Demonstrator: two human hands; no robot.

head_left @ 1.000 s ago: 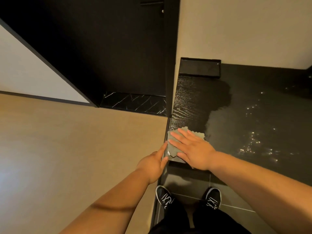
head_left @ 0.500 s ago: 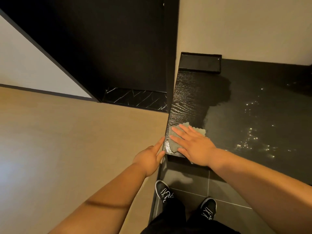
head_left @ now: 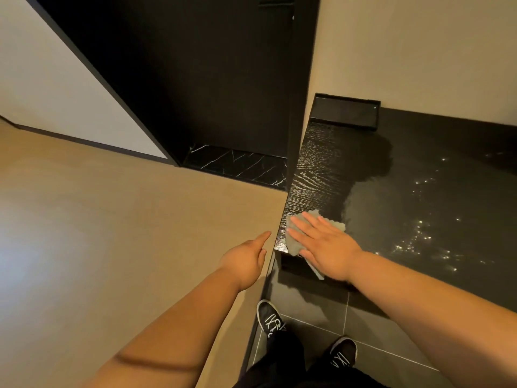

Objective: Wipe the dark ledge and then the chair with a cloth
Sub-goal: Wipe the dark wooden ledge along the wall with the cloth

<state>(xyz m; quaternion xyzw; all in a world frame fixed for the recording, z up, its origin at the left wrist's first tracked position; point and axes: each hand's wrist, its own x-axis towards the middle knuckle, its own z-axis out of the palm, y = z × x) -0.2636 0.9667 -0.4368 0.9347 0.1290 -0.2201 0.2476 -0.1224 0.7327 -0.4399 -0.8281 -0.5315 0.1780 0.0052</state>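
Your right hand [head_left: 326, 249] lay flat, fingers spread, pressing the cloth [head_left: 293, 236] on the dark ledge [head_left: 316, 175] — your left hand [head_left: 246, 260], loosely open and empty, hovered just beside its edge.

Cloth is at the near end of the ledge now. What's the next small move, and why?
Probably slide the right hand with the cloth forward along the ledge, toward the black tray. The hand lies flat on the cloth at the ledge's near corner, with part of the cloth hanging over the edge, and the whole stretch ahead is bare. The left hand is off the ledge, holding nothing.
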